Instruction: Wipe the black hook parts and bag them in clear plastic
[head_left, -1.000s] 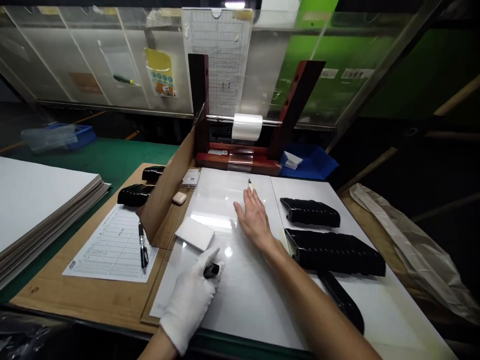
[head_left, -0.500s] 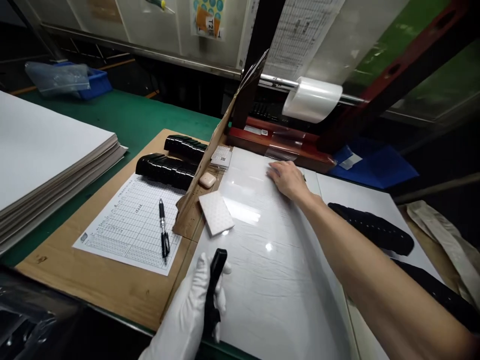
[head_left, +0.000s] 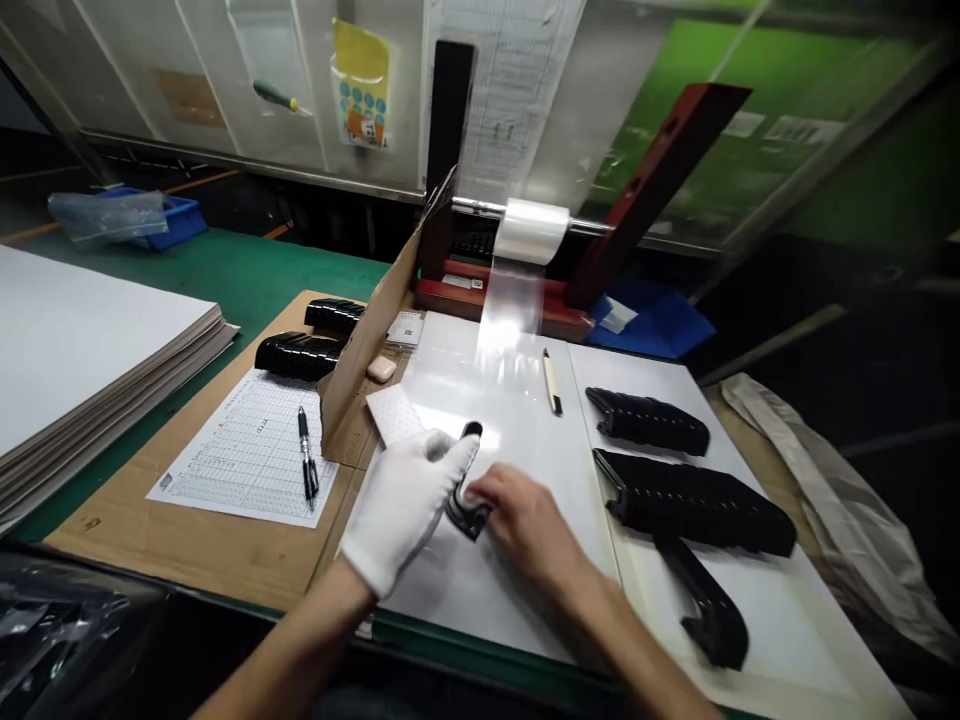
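My left hand [head_left: 401, 505], in a white glove, is shut on a small glossy black plastic part [head_left: 466, 505] above a white board [head_left: 480, 400]. My bare right hand [head_left: 521, 520] grips the lower end of that part, so both hands hold it. Its middle is partly hidden by my fingers. Clear plastic film [head_left: 514, 310] hangs from a roll [head_left: 531, 230] onto the far end of the board. A white foam pad [head_left: 391, 414] lies just beyond my gloved hand. A slim craft knife [head_left: 553, 383] lies on the board beyond my right hand.
Several ribbed black parts [head_left: 694, 500] lie on a white sheet to the right. More [head_left: 298, 355] sit left of a cardboard divider [head_left: 367, 330], near a printed form [head_left: 240, 450] and pen [head_left: 307, 457]. A stack of white boards [head_left: 75, 350] stands far left.
My right hand has come back from the far board to the black part. My left hand has brought that part toward the board's middle. The film now hangs visibly lower.
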